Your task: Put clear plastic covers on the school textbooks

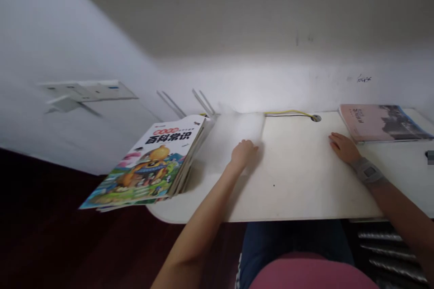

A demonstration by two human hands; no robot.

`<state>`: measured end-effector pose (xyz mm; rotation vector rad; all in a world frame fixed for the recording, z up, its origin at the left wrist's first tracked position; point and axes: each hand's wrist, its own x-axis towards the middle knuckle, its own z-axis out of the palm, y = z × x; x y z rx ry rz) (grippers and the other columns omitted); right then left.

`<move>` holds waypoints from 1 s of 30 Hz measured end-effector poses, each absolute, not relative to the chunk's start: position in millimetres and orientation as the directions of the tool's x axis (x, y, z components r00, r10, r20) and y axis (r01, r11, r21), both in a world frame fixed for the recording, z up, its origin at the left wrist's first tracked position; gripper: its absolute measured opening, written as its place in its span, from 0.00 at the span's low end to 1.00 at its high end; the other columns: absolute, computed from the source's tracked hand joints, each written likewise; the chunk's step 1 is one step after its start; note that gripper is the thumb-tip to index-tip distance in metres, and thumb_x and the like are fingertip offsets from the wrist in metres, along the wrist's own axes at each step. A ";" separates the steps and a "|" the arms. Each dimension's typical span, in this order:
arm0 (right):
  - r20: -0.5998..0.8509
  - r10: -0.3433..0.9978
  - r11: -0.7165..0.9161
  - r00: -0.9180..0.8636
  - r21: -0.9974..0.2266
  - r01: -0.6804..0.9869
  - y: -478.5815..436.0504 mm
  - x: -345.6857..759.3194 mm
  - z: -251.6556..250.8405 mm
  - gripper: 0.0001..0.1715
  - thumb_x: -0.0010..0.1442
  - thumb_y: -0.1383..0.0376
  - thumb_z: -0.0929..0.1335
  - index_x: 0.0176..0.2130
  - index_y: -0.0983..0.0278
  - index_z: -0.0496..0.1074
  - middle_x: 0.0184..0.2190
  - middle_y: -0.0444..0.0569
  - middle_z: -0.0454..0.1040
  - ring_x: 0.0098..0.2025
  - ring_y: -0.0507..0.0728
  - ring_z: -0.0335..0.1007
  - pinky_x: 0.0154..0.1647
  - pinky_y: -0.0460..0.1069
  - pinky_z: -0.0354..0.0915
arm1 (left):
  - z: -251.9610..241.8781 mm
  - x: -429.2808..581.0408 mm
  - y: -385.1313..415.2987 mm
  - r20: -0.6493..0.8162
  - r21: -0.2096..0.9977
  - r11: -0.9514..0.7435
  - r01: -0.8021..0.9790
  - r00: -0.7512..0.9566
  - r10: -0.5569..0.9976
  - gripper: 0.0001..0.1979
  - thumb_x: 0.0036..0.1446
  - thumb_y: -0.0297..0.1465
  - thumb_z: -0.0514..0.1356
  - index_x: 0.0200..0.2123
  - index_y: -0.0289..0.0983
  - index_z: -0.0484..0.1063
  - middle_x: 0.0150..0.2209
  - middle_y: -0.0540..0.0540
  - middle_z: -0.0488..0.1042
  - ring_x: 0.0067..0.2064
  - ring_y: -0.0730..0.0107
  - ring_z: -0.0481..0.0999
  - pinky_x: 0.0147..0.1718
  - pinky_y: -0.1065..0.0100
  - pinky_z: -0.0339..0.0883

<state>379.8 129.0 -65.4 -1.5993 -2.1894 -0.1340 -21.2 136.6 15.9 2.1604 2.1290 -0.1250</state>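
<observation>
My left hand [243, 156] is closed on the near right part of a thin white sheet [242, 126], blurred by motion; I cannot tell whether it is paper, cloth or film. The sheet lies over the white desktop [291, 176], left of the middle. Resting on the desktop to the right, my right hand [344, 146] has its fingers stretched out and holds nothing. Just beyond it is a pink-covered book [376, 122], close to the fingers. A grey watch [369, 171] is on the right wrist.
A stack of magazines [159, 153] stands at the desk's left end, its lower part overhanging the edge. A white router-like device's antennas [203, 101] rise behind it. A yellow cable [288, 112] runs to a hole [316, 118]. Wall sockets [88, 91] hold a plug.
</observation>
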 end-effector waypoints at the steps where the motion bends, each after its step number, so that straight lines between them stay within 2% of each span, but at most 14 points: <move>1: 0.392 0.886 0.332 -0.248 -0.162 0.929 128.8 379.9 -66.0 0.24 0.61 0.63 0.57 0.50 0.68 0.71 0.52 0.61 0.71 0.54 0.63 0.66 0.55 0.60 0.62 | 16.9 -24.5 136.7 -0.137 0.035 -0.021 0.999 0.026 0.990 0.19 0.60 0.39 0.51 0.45 0.30 0.71 0.47 0.33 0.73 0.48 0.54 0.74 0.44 0.62 0.66; 4: 0.393 0.882 0.338 -0.260 -0.142 0.930 128.3 380.9 -65.9 0.24 0.61 0.62 0.57 0.49 0.69 0.71 0.52 0.61 0.71 0.53 0.63 0.67 0.54 0.59 0.62 | 24.2 -33.7 137.6 -0.138 0.092 -0.006 0.996 0.018 0.990 0.17 0.60 0.39 0.51 0.38 0.34 0.74 0.42 0.37 0.76 0.45 0.57 0.75 0.42 0.65 0.66; 9: 0.387 0.886 0.321 -0.255 -0.116 0.940 129.0 383.0 -58.5 0.23 0.61 0.63 0.57 0.49 0.69 0.71 0.51 0.62 0.71 0.52 0.64 0.67 0.53 0.59 0.63 | 43.2 -37.7 134.1 -0.036 0.210 0.102 0.972 -0.096 0.995 0.16 0.61 0.33 0.47 0.35 0.33 0.73 0.38 0.33 0.77 0.43 0.53 0.76 0.39 0.60 0.66; 13: 0.398 0.884 0.320 -0.247 -0.128 0.939 111.2 347.1 -46.7 0.25 0.61 0.61 0.59 0.54 0.71 0.66 0.53 0.64 0.69 0.55 0.67 0.64 0.56 0.64 0.57 | 59.2 -9.0 124.9 0.014 0.403 0.025 0.915 -0.033 0.999 0.16 0.63 0.36 0.44 0.37 0.37 0.68 0.25 0.45 0.77 0.28 0.68 0.77 0.34 0.68 0.66; 14: 0.400 0.876 0.366 -0.270 -0.184 0.912 101.2 328.4 -43.4 0.28 0.61 0.59 0.60 0.57 0.71 0.62 0.54 0.65 0.67 0.57 0.67 0.62 0.58 0.64 0.56 | 63.6 3.2 121.7 0.028 0.462 -0.013 0.887 0.000 1.000 0.16 0.64 0.37 0.43 0.38 0.38 0.67 0.23 0.49 0.75 0.24 0.71 0.76 0.32 0.71 0.66; 16: 0.437 0.851 0.459 -0.291 -0.350 0.817 76.0 283.4 -36.4 0.42 0.57 0.55 0.65 0.63 0.72 0.51 0.58 0.67 0.62 0.60 0.67 0.58 0.59 0.63 0.55 | 73.9 30.8 113.4 0.076 0.620 -0.099 0.778 0.067 0.995 0.14 0.64 0.39 0.42 0.40 0.39 0.63 0.20 0.54 0.73 0.19 0.75 0.72 0.27 0.74 0.65; 18: 0.460 0.852 0.488 -0.252 -0.519 0.702 50.6 239.0 -28.4 0.55 0.53 0.53 0.69 0.66 0.67 0.37 0.64 0.64 0.52 0.63 0.67 0.52 0.60 0.62 0.56 | 87.7 57.5 100.9 0.172 0.823 -0.209 0.528 0.119 0.978 0.11 0.63 0.38 0.45 0.39 0.40 0.61 0.16 0.57 0.68 0.16 0.76 0.68 0.22 0.75 0.62; 19: 0.477 0.857 0.477 -0.196 -0.589 0.652 40.5 221.5 -23.7 0.57 0.53 0.53 0.69 0.66 0.64 0.33 0.65 0.63 0.48 0.64 0.66 0.51 0.60 0.63 0.55 | 96.1 68.4 92.7 0.229 0.875 -0.266 0.404 0.138 0.964 0.09 0.63 0.38 0.46 0.38 0.40 0.61 0.14 0.59 0.66 0.15 0.76 0.66 0.20 0.75 0.61; 21: 0.534 0.844 0.453 -0.046 -0.664 0.595 28.2 202.3 -12.0 0.52 0.57 0.55 0.66 0.66 0.62 0.31 0.65 0.61 0.47 0.64 0.65 0.52 0.60 0.62 0.56 | 115.8 81.2 72.0 0.335 0.904 -0.361 0.229 0.145 0.931 0.08 0.63 0.37 0.48 0.36 0.41 0.61 0.13 0.60 0.61 0.13 0.78 0.62 0.17 0.75 0.57; 23: 0.616 0.785 0.444 0.069 -0.637 0.630 25.3 207.0 2.9 0.43 0.61 0.58 0.62 0.66 0.62 0.36 0.64 0.61 0.50 0.63 0.64 0.53 0.60 0.63 0.56 | 136.4 79.0 48.3 0.440 0.883 -0.454 0.116 0.132 0.889 0.07 0.63 0.38 0.49 0.37 0.41 0.62 0.12 0.61 0.59 0.11 0.79 0.58 0.14 0.76 0.53; 26: 0.754 0.645 0.369 0.125 -0.450 0.813 25.1 248.8 29.4 0.30 0.64 0.62 0.59 0.63 0.62 0.50 0.59 0.60 0.59 0.62 0.63 0.54 0.59 0.64 0.56 | 158.0 49.8 19.8 0.609 0.793 -0.608 0.041 -0.014 0.793 0.07 0.62 0.38 0.53 0.37 0.42 0.65 0.12 0.61 0.57 0.10 0.81 0.54 0.10 0.77 0.46; 28: 0.831 0.547 0.312 0.099 -0.313 0.897 19.2 286.0 45.6 0.24 0.64 0.65 0.58 0.58 0.63 0.60 0.56 0.59 0.64 0.61 0.64 0.58 0.57 0.66 0.57 | 159.0 20.6 13.1 0.648 0.759 -0.649 0.057 -0.166 0.743 0.07 0.60 0.39 0.55 0.36 0.42 0.67 0.13 0.61 0.56 0.10 0.83 0.52 0.09 0.77 0.42; 30: 0.877 0.474 0.229 0.077 -0.207 0.951 6.8 319.6 56.4 0.21 0.64 0.68 0.58 0.55 0.62 0.65 0.52 0.56 0.69 0.58 0.64 0.62 0.58 0.68 0.54 | 146.5 -9.0 16.2 0.617 0.781 -0.614 0.112 -0.292 0.731 0.08 0.58 0.39 0.58 0.35 0.41 0.68 0.13 0.61 0.54 0.10 0.84 0.50 0.09 0.77 0.40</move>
